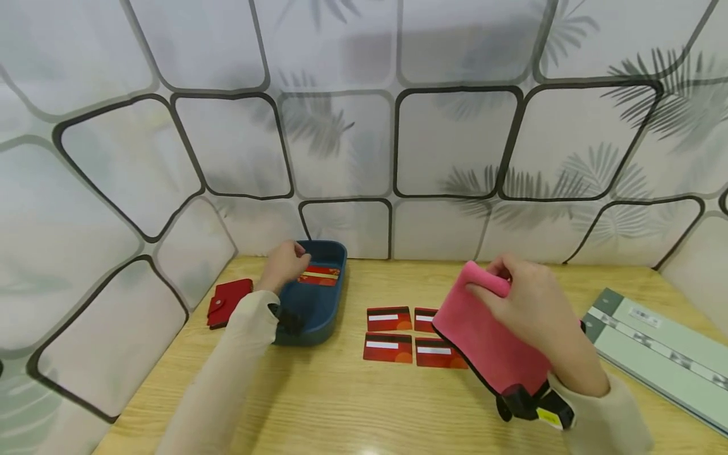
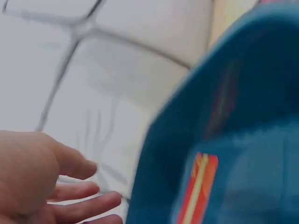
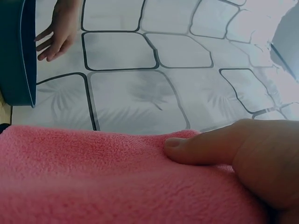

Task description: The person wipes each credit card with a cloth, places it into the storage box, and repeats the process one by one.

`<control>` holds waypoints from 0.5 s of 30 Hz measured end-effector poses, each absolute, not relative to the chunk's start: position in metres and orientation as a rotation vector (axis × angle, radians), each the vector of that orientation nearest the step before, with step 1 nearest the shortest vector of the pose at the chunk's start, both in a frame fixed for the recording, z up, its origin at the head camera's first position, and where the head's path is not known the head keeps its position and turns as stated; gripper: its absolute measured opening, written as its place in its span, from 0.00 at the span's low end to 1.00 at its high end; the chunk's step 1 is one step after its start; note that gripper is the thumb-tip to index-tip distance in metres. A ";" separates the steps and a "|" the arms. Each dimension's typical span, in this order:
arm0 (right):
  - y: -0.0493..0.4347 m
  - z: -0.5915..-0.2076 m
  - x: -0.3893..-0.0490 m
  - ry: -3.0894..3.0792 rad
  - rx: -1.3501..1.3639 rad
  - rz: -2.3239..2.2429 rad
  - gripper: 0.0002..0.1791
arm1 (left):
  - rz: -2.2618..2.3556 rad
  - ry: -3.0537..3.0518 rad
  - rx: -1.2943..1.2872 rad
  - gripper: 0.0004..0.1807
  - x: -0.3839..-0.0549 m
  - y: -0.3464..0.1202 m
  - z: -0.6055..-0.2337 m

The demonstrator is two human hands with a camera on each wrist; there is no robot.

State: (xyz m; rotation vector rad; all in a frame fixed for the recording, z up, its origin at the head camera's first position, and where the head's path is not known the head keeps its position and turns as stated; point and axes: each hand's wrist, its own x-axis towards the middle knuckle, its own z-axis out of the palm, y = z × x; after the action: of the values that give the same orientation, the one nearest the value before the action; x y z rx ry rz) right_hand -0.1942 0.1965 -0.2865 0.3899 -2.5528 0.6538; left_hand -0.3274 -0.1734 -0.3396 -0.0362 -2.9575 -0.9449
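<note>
In the head view my right hand grips a pink fleecy cloth with dark edging, lifted above the table's right half. The thumb presses on the cloth's upper edge in the right wrist view. My left hand hovers at the left rim of a dark blue bin and holds nothing; its fingers are loosely extended in the left wrist view. Inside the bin lies a red packet with a gold band. Several red cards lie in two rows, partly covered by the cloth.
A red snap wallet lies left of the bin, beside my left forearm. At the right edge lies a flat pale green box with a patterned strip. A patterned white curtain closes off the table's back and left side.
</note>
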 end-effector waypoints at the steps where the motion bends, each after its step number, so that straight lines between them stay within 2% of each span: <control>1: 0.197 -0.286 -0.194 -2.553 0.388 0.654 0.16 | -0.923 -2.967 -0.075 0.17 -0.323 -0.168 -0.337; 10: 0.198 -0.287 -0.193 -2.509 0.385 0.644 0.16 | -0.934 -2.967 -0.557 0.12 -0.282 -0.114 -0.331; 15: 0.199 -0.286 -0.192 -2.514 0.390 0.623 0.16 | -1.048 -2.934 -0.730 0.11 -0.265 -0.086 -0.338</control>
State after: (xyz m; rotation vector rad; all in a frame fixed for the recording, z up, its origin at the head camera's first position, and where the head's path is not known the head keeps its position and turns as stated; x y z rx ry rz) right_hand -0.1920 0.1987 -0.2863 0.3903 -2.5139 0.6232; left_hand -0.2651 -0.0859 -0.3378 -0.7305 -2.9343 -1.0480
